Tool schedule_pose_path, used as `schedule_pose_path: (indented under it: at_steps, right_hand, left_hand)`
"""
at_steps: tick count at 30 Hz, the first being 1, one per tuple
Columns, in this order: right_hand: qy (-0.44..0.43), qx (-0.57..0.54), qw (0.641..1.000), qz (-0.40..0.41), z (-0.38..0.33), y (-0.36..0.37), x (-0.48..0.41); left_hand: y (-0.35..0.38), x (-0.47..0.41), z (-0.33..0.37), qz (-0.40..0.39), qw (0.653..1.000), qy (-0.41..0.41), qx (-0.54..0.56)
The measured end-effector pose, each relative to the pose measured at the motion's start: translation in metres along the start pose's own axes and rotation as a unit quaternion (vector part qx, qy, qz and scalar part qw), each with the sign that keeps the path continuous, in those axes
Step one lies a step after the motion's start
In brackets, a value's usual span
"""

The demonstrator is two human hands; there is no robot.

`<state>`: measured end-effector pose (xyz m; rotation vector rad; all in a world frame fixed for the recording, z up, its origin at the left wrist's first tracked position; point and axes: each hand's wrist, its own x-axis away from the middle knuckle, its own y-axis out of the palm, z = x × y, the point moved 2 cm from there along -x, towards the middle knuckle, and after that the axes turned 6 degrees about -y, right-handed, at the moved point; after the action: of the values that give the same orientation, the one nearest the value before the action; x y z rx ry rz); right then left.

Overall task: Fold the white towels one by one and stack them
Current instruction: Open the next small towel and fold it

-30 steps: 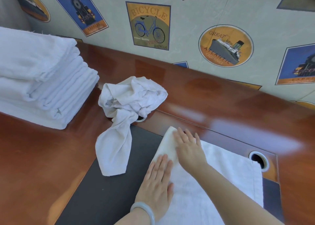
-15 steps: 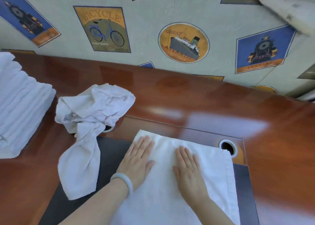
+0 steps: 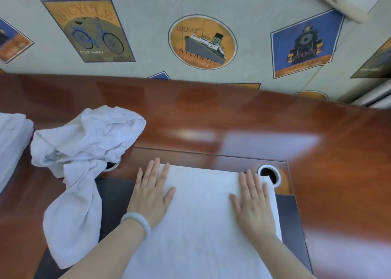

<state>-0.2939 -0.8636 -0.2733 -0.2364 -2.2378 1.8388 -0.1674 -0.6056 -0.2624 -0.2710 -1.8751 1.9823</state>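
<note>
Both hands lie spread, palms down, on the towel [image 3: 201, 215]: left hand [image 3: 151, 194] at its left edge, right hand [image 3: 254, 202] at its right; its long axis probably runs toward the person.

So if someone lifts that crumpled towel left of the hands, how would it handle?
Probably floppy: the crumpled towel already slumps in loose folds with a drooping tail. Likely light for its bulk, and unlikely to slide or roll, given its soft, nubby cloth.

We see bare wooden desk [image 3: 243, 120] open behind and right of the flat towel [image 3: 201, 215], while a crumpled towel [image 3: 84, 143] crowds its left and the folded stack [image 3: 12, 143] beyond.
</note>
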Motion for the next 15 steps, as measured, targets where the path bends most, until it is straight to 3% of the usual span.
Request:
schedule_pose_path:
  at_steps: [5, 9, 11, 13, 15]
  right_hand:
    - [0.064, 0.027, 0.998, 0.003, 0.014, -0.003, -0.009]
    - [0.166, -0.005, 0.986, 0.028, 0.002, -0.018, -0.005]
    - [0.076, -0.004, 0.996, 0.053, -0.035, -0.018, 0.006]
    - [-0.075, -0.016, 0.996, 0.039, -0.079, 0.001, 0.028]
    - [-0.144, -0.02, 0.989, 0.024, -0.09, 0.013, 0.044]
  left_hand:
    - [0.003, -0.006, -0.006, -0.016, 0.998, -0.059, 0.017]
    - [-0.012, 0.001, 0.006, -0.013, 0.988, -0.14, 0.062]
    - [-0.011, 0.021, 0.034, 0.027, 0.996, -0.045, 0.078]
    - [0.001, 0.051, 0.063, 0.021, 0.994, 0.076, 0.072]
    - [0.01, 0.068, 0.062, -0.001, 0.994, 0.097, 0.056]
